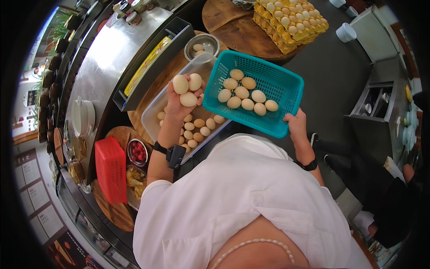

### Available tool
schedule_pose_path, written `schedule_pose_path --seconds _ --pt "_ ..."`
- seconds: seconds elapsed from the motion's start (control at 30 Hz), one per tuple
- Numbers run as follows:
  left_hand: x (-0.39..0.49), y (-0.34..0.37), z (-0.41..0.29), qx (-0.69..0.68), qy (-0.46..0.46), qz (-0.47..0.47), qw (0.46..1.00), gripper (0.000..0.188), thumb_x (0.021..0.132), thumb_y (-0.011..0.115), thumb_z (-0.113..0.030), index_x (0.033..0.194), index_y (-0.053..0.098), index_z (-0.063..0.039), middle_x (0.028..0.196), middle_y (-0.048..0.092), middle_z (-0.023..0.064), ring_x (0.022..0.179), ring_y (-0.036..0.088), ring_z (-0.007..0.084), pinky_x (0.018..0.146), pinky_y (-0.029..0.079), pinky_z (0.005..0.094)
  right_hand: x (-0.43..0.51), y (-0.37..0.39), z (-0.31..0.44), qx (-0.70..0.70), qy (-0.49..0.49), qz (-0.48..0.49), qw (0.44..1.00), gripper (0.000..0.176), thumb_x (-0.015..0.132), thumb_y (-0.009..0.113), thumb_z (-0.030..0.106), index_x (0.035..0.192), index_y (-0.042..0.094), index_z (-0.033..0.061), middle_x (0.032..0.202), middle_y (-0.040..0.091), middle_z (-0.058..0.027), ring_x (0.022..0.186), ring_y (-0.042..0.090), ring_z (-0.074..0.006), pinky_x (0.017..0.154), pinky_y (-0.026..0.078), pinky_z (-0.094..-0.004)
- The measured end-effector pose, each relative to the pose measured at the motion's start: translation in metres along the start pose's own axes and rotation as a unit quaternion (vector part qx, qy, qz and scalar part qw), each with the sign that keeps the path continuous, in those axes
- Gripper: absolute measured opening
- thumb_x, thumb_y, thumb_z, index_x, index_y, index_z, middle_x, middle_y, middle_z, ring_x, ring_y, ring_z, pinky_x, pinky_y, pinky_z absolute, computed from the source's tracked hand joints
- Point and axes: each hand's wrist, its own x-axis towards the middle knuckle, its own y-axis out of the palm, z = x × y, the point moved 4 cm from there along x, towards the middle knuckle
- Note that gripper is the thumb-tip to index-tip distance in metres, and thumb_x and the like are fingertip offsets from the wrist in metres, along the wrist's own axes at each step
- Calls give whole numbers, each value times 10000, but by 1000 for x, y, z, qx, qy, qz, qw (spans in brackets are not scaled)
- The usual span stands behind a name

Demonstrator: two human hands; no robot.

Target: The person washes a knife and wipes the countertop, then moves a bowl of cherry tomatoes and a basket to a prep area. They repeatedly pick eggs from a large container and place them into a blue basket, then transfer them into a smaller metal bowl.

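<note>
Three pale eggs (188,89) rest in my left hand (177,107), its fingers curled around them. That hand is above a clear plastic bin (153,116), in which several brown eggs (198,123) lie along the near side. My right hand (297,123) grips the near right corner of a teal plastic basket (255,125). Several eggs (248,104) lie together on the basket's perforated floor. The basket is held level with the bin's right side and overlaps it in view. Part of the bin's contents is hidden behind my left hand and forearm.
Yellow egg trays (278,40), stacked and full, stand on a round wooden table (228,20). A steel bowl (215,40) with two eggs sits beyond the bin. Left are a red basket (111,171) and a bowl of red fruit (137,152). Someone in dark clothes (362,168) is at right.
</note>
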Motion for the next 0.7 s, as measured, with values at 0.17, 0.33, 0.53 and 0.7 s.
schedule_pose_path --seconds 0.17,0.33,0.53,0.7 --pt "60 37 49 431 -57 -14 901 477 938 586 -471 1237 528 -104 1183 522 209 907 578 234 744 562 381 -1 -1 3 -30 8 4 1000 336 687 545 -48 1016 613 -39 858 661 -67 721 613 -146 653 504 -291" --pt "111 85 114 792 153 218 549 331 778 756 -292 1069 636 -190 1091 473 162 952 550 327 774 518 394 -2 1 7 -55 -3 9 998 327 695 556 -21 1017 610 -39 846 661 -70 732 615 -147 677 511 -304" --pt "132 84 164 833 153 344 405 459 667 802 -321 1080 632 -216 1124 455 159 989 560 340 819 519 428 -4 4 1 -71 12 9 997 321 706 567 2 1022 613 -25 825 653 -62 714 594 -139 668 503 -308" --pt "121 77 169 839 80 338 419 474 717 778 -360 1148 634 -227 1184 478 178 1051 552 350 887 499 451 -4 6 3 -70 7 7 997 315 700 578 0 1012 613 -25 816 650 -62 710 596 -141 656 499 -307"
